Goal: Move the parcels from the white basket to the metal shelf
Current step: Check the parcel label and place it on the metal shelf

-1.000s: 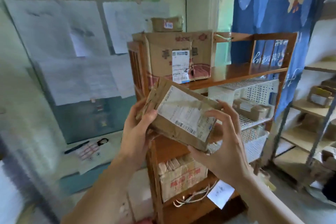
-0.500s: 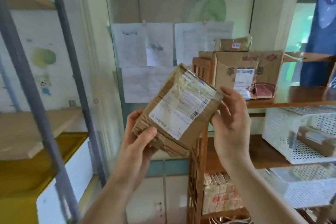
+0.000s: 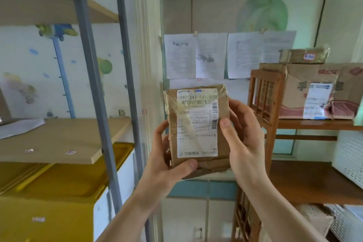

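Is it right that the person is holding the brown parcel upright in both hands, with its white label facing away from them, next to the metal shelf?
Not quite. In the head view the white label faces the person, its print and barcode readable. The rest holds: the left hand and right hand hold the brown parcel upright, and the metal shelf stands just to its left.

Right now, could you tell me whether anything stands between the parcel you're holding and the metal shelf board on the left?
Nothing visible lies across the way. The parcel is held upright in the left hand and right hand. Only the grey uprights frame the metal shelf, whose near part is bare; a paper sheet lies at its far left.
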